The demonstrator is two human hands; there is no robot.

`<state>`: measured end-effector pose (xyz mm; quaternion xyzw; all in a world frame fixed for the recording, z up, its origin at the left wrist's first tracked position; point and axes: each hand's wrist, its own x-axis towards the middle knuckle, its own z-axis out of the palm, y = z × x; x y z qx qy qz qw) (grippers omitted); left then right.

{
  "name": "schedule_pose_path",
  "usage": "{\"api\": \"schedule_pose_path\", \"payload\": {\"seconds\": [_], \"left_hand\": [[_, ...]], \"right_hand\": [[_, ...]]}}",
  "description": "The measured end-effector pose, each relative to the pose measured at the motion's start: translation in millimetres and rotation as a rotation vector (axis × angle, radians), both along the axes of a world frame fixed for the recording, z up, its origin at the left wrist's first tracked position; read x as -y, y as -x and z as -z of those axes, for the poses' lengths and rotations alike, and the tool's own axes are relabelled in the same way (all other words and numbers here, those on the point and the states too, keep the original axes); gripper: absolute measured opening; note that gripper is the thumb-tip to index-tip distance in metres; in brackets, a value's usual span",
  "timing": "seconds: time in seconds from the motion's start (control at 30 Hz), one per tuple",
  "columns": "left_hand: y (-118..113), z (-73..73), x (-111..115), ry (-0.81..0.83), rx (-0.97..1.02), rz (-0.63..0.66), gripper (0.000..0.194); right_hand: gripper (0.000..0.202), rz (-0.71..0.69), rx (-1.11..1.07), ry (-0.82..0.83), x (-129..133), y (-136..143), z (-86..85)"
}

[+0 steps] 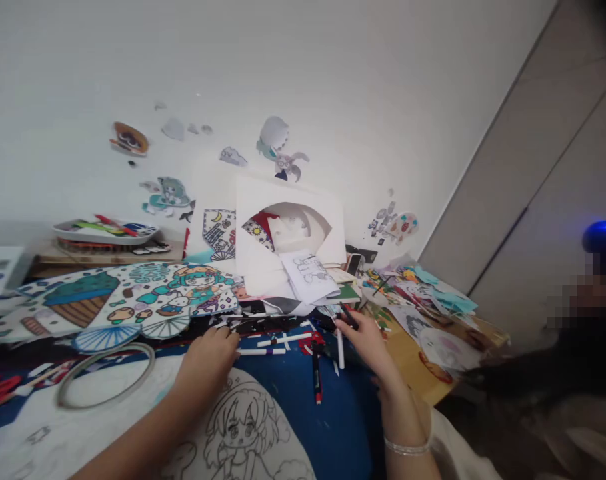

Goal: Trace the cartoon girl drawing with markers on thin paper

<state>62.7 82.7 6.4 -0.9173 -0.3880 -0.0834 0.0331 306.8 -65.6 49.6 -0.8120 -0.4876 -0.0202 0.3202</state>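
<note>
My left hand [213, 352] rests at the upper edge of a paper sheet with a line drawing of a girl [250, 427]. Its fingers are curled down and closed, and their tips are hidden. Beside it lie white markers [263, 351]. My right hand [365, 337] is closed on a dark marker [349, 316] over the blue table surface [343, 413]. A white marker [341, 351] points down below those fingers; whether it is held I cannot tell. Between the hands lies a black and red pen [317, 380].
At left are a tape ring [107, 377], red scissors [0, 390] and a large coloured cutout [147, 293]. White cardboard with an eye-shaped opening [290, 193] stands against the wall. Paper scraps [447, 300] cover the right side. A person [573, 373] is at far right.
</note>
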Motion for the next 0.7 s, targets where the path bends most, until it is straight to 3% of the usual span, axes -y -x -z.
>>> {"api": "schedule_pose_path", "payload": {"seconds": [0.13,0.2,0.33,0.43,0.57,0.7], "left_hand": [[1.1,-2.5,2.5,0.017,0.020,-0.061,0.019],[2.2,-3.2,5.2,0.033,0.023,-0.064,0.018],[4.0,-4.5,9.3,0.050,0.013,-0.026,0.016],[3.1,-8.3,7.4,0.050,-0.008,-0.032,0.015],[-2.3,-14.0,-3.0,0.014,-0.018,-0.039,0.016],[-7.4,-8.1,-12.9,-0.030,0.031,-0.032,0.020]], "right_hand": [[0.035,-0.505,-0.470,-0.342,-30.9,27.8,-12.1],[0.031,-0.612,-0.654,-0.428,-51.8,39.9,-17.7],[0.029,-0.591,-0.814,-0.465,-90.0,56.1,-22.8],[0.035,-0.585,-0.862,-0.467,-105.4,58.3,-13.6],[0.039,-0.496,-0.770,-0.428,-119.4,49.8,2.1],[0.028,-0.408,-0.676,-0.417,-147.3,43.2,-1.2]]}}
